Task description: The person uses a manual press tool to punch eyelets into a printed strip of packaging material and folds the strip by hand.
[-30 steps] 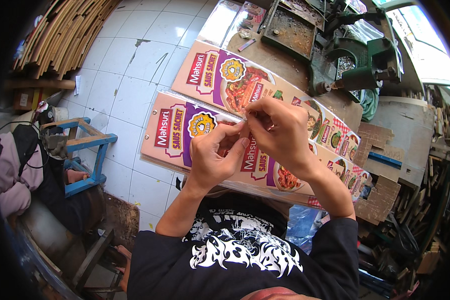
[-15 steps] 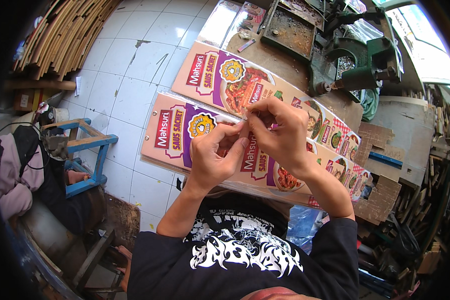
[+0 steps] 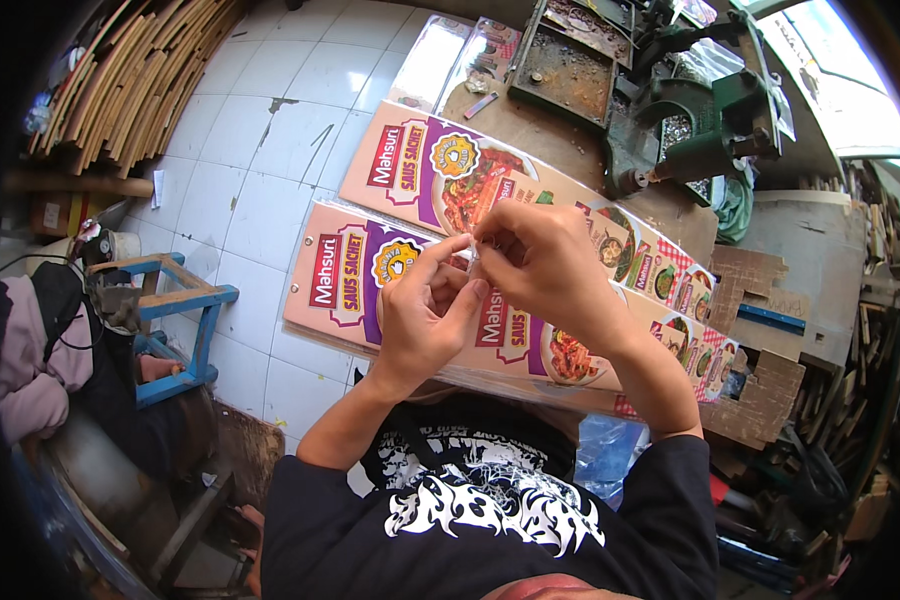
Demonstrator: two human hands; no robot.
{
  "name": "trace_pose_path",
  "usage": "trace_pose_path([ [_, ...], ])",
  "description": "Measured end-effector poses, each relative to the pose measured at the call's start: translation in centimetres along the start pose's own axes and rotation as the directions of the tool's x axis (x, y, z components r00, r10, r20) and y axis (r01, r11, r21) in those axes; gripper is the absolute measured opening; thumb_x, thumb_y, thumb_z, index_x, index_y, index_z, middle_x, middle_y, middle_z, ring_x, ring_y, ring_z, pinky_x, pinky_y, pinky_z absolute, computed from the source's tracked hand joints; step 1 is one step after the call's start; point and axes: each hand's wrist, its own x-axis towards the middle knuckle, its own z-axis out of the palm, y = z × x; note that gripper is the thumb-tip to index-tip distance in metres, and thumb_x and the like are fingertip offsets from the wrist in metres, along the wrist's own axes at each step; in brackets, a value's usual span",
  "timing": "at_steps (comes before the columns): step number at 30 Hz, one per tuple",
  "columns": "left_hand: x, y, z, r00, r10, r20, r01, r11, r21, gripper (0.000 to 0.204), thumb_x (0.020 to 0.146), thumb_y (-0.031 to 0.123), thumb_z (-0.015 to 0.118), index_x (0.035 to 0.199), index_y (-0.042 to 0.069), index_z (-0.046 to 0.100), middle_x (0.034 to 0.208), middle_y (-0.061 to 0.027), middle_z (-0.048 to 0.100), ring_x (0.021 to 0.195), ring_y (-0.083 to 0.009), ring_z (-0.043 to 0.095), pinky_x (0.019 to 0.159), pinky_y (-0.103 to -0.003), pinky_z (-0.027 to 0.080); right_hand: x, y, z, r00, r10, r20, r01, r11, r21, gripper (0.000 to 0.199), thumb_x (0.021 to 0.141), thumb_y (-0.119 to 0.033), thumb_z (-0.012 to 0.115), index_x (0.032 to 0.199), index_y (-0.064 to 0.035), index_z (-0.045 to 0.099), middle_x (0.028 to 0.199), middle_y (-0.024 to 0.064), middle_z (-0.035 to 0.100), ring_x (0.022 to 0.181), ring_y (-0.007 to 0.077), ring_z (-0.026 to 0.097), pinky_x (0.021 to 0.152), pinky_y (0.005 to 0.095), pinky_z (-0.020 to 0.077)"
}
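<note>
My left hand (image 3: 425, 308) is closed in a pinch, thumb and fingertips together. From the right, my right hand (image 3: 538, 258) meets it, fingers bent and pressed together. Between the fingertips shows a sliver of something small, pale and clear-looking, too small to name. Both hands hover over a stack of long printed cardboard display panels (image 3: 322, 318) with food pictures and a shiny clear cover. Two small metal eyelets sit at that stack's left end. A second printed panel (image 3: 385, 140) lies just beyond it, partly hidden behind my right hand.
A dark green metal press (image 3: 690, 150) stands at the back right, beside a rusty tray (image 3: 560, 90) of small bits. A small lighter-shaped item (image 3: 481, 105) lies on the board. Blue stool (image 3: 185, 310) and stacked brown strips (image 3: 135, 85) are at left.
The view has shifted slightly. My fingertips have moved a little left and down, still together, and a pale sliver shows more plainly between them. The panels stay in place.
</note>
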Motion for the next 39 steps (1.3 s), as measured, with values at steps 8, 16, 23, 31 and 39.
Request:
trace_pose_path([
  [8, -0.2, -0.2, -0.3, 0.997, 0.072, -0.003, -0.072, 0.997, -0.011, 0.04, 0.088, -0.003, 0.066, 0.127, -0.006, 0.057, 0.076, -0.0069, 0.069, 0.07, -0.0052, 0.063, 0.062, -0.02, 0.05, 4.4, 4.2, -2.8, 0.964, 0.039, -0.265, -0.004, 0.991, 0.134, 0.015, 0.083, -0.007, 0.07, 0.096, 0.0008, 0.071, 0.072, 0.0075, 0.07, 0.06, 0.0078, 0.065, 0.052, 0.0236, 0.0499],
  [16, 0.1, 0.3, -0.4, 0.997, 0.019, 0.076, -0.019, 1.0, 0.002, 0.044, 0.091, -0.003, 0.062, 0.133, -0.009, 0.049, 0.088, -0.0103, 0.068, 0.079, -0.0103, 0.065, 0.072, -0.022, 0.052, 13.3, 12.4, -6.4, 0.802, 0.251, -0.543, -0.152, 0.963, 0.221, 0.031, 0.082, -0.005, 0.067, 0.109, 0.0093, 0.067, 0.082, 0.0115, 0.073, 0.063, 0.0129, 0.069, 0.061, 0.0257, 0.0567],
  [23, 0.0, 0.2, -0.2, 1.0, 0.023, 0.011, -0.022, 0.998, -0.061, 0.04, 0.09, -0.002, 0.064, 0.128, -0.01, 0.053, 0.086, -0.009, 0.069, 0.079, -0.009, 0.066, 0.071, -0.022, 0.053, 10.4, 9.0, -4.7, 0.862, -0.081, -0.5, -0.046, 0.97, -0.237, 0.044, 0.081, -0.016, 0.07, 0.117, 0.0079, 0.063, 0.101, 0.0256, 0.069, 0.083, 0.0248, 0.072, 0.077, 0.0348, 0.0559],
  [31, 0.2, 0.7, -0.1, 0.998, 0.002, 0.065, 0.001, 0.999, -0.052, 0.044, 0.091, -0.002, 0.064, 0.132, -0.01, 0.05, 0.088, -0.0101, 0.07, 0.081, -0.0104, 0.066, 0.074, -0.023, 0.053, -3.8, 5.0, -6.9, 0.99, 0.017, 0.139, 0.014, 0.976, -0.218, 0.029, 0.091, -0.018, 0.065, 0.115, -0.0018, 0.065, 0.089, 0.0155, 0.071, 0.076, 0.0184, 0.069, 0.072, 0.0305, 0.0537],
  [39, 0.8, 2.8, -1.0, 0.986, -0.041, 0.164, 0.042, 0.999, -0.006, 0.043, 0.093, 0.0, 0.061, 0.132, -0.008, 0.047, 0.087, -0.0124, 0.07, 0.079, -0.011, 0.067, 0.073, -0.024, 0.054, -11.0, 6.9, -11.5, 0.882, 0.416, 0.222, -0.387, 0.908, -0.163, 0.021, 0.095, -0.015, 0.058, 0.105, 0.0017, 0.066, 0.08, 0.0109, 0.069, 0.072, 0.0138, 0.064, 0.067, 0.0286, 0.05],
])
